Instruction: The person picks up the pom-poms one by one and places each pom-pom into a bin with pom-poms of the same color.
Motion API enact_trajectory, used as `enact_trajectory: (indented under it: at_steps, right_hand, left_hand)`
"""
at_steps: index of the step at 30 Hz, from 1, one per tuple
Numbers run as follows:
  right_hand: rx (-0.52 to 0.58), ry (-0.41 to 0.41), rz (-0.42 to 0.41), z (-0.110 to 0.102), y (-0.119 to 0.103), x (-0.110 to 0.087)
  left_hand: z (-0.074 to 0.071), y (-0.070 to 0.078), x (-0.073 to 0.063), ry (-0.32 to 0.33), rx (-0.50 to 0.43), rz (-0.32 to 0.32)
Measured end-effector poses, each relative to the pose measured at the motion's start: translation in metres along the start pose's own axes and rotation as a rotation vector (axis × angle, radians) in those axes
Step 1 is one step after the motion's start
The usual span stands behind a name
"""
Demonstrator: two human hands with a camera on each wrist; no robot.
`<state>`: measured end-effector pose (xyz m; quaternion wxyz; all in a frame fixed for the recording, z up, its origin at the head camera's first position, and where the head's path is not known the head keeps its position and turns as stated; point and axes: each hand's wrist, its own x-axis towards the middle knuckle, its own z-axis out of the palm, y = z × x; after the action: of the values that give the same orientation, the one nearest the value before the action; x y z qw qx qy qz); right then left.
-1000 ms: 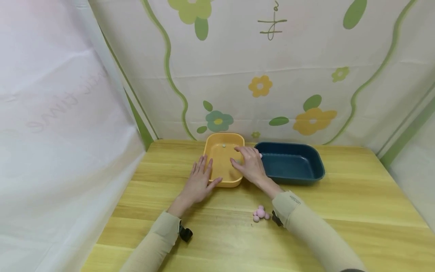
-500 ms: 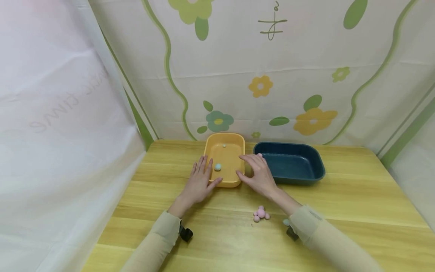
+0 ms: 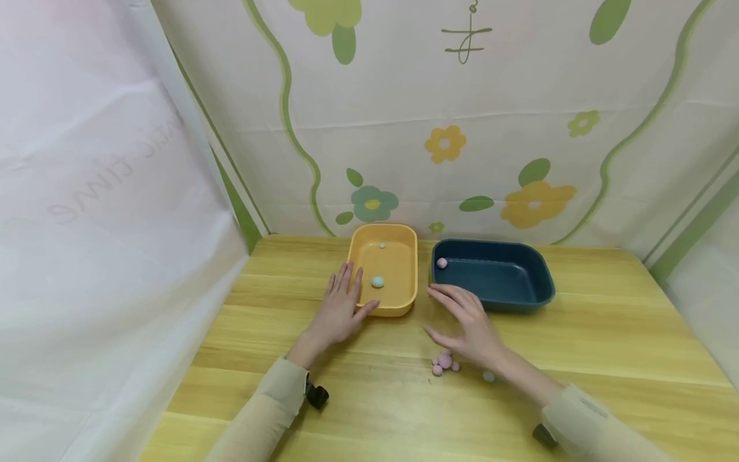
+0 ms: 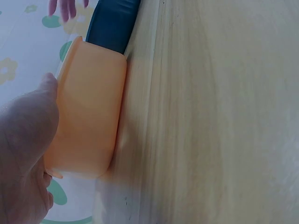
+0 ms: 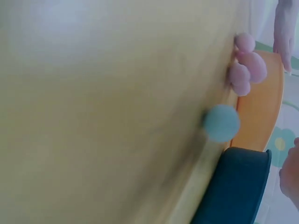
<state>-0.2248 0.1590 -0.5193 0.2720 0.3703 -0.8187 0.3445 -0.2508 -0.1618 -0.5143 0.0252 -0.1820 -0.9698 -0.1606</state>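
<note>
My left hand (image 3: 335, 314) rests at the near left corner of a yellow plastic tray (image 3: 399, 285), fingers stretched along its left rim and thumb at the front rim. Inside lie a pale blue ball (image 3: 378, 282) and a much smaller pale one (image 3: 382, 245) at the back. In front of a dark blue tray (image 3: 491, 279), my right hand (image 3: 470, 327) hovers with nothing in it, thumb spread from the fingers. A pink ball (image 3: 441, 263) sits in that tray's left end. Just below the right hand are a cluster of pink balls (image 3: 444, 362) and a pale blue ball (image 3: 489, 376).
The wooden table (image 3: 277, 276) ends at the back against a white cloth (image 3: 369, 109) printed with flowers. Another white cloth (image 3: 115, 192) hangs along the left side. A narrow gap separates the two trays.
My right hand has moved from the yellow tray rightward and nearer. The larger pale blue ball now shows in that tray, having rolled slightly right. My left hand has stayed put.
</note>
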Motion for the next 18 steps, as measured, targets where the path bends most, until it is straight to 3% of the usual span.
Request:
enact_trajectory:
  at_steps: [7,14,18]
  right_hand:
    - [0.033,0.096,-0.145,-0.020,0.001,-0.029]
    - [0.033,0.089,-0.170,-0.035,0.004,-0.054]
    - [0.028,0.059,-0.143,-0.042,0.004,-0.069]
  left_hand:
    - [0.001,0.000,0.001,-0.005,-0.019,0.001]
    - [-0.001,0.000,0.002,-0.012,-0.014,-0.004]
    - [-0.001,0.001,0.002,-0.009,-0.020,-0.002]
